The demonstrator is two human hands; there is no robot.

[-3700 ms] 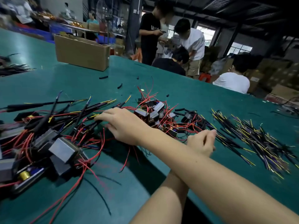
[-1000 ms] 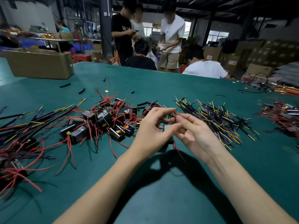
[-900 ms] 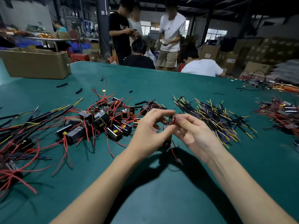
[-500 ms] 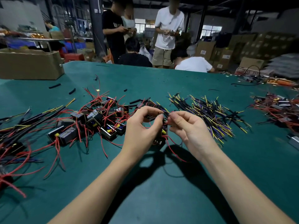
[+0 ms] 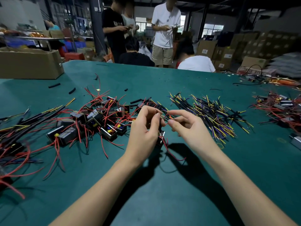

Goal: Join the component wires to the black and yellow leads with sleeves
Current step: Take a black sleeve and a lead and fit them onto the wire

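The left hand [image 5: 145, 129] has its fingers curled round a small dark component [image 5: 161, 136] held just above the green table [image 5: 162, 201], and the right hand [image 5: 185, 126] pinches one of its red wires [image 5: 166, 118] between thumb and forefinger. Half a second ago the two hands were pressed close, fingertips nearly meeting over the part; now they have drawn a little apart and the red wire shows as a short loop between them, with a second red wire [image 5: 175, 154] trailing down to the cloth. To my eye that means the wire has been teased free and straightened, ready to meet a lead — no lead or sleeve is visibly in either hand yet, though the fingertips are too small to be sure.

Just beyond the left hand lies the heap of unjoined components [image 5: 101, 121], tangled in red wire. Beyond the right hand and to its right is the spread of black and yellow leads [image 5: 211, 115], near enough to reach without shifting. Far left, a bundle of long sleeved pieces [image 5: 32, 121] looks like finished work, the pile the right hand was reaching across a few seconds back. A few loose black sleeves [image 5: 71, 90] lie farther out, and a cardboard box [image 5: 31, 63] stands at the far left edge. This join looks barely begun — a lead would need picking next.
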